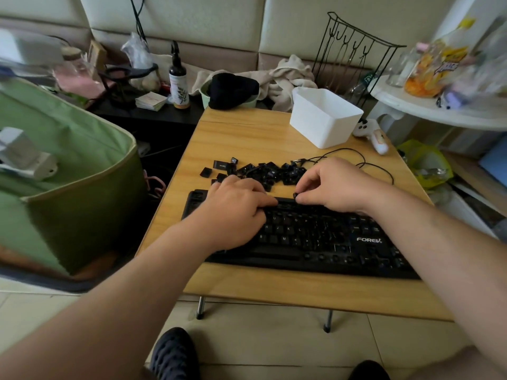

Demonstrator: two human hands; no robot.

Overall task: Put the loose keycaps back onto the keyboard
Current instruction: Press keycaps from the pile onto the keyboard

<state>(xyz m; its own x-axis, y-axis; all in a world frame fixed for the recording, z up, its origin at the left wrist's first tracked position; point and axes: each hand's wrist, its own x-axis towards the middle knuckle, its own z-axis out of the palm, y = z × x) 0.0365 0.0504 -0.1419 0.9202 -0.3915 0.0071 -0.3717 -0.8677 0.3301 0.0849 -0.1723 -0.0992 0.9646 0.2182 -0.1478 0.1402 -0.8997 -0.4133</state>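
My right hand [333,185] pinched a keycap [295,195] at the keyboard's [315,242] top edge; left hand [236,207] lay flat on the keys, fingers relaxed.

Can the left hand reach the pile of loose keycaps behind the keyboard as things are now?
Probably yes. The left hand rests on the keyboard, its fingers beside the pile of loose keycaps, and nothing stands between them.

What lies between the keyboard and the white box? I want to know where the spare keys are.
In the head view, a pile of loose keycaps and a black cable lie on the table between the keyboard and white box.
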